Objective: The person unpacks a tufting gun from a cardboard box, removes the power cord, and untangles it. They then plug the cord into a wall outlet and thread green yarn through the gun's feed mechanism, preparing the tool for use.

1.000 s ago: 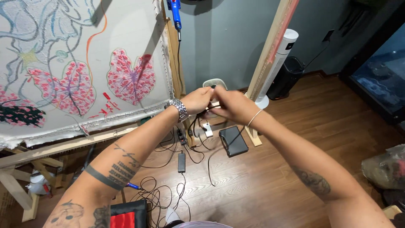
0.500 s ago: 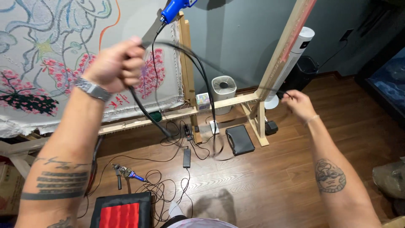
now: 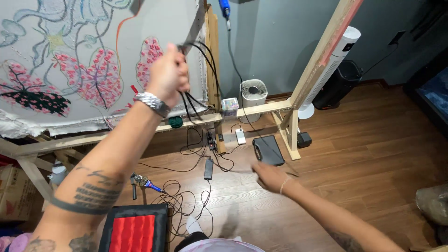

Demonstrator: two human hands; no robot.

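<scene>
Bundle of thin black cables [image 3: 198, 74], looped, dangling before the tufted cloth.

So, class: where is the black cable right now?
In the head view, upper left of centre: the black cable is gripped in the raised left hand, in front of the canvas.

I am looking down into a home rug-tufting studio: a stretched cloth [image 3: 70, 70] with a floral design is hanging on a wooden frame [image 3: 322, 51], a blue tufting gun [image 3: 225, 8] is dangling above, cords [image 3: 186, 205] are sprawling over the wood floor [image 3: 373, 154], and a tower fan [image 3: 333, 70] is standing by the wall.
</scene>
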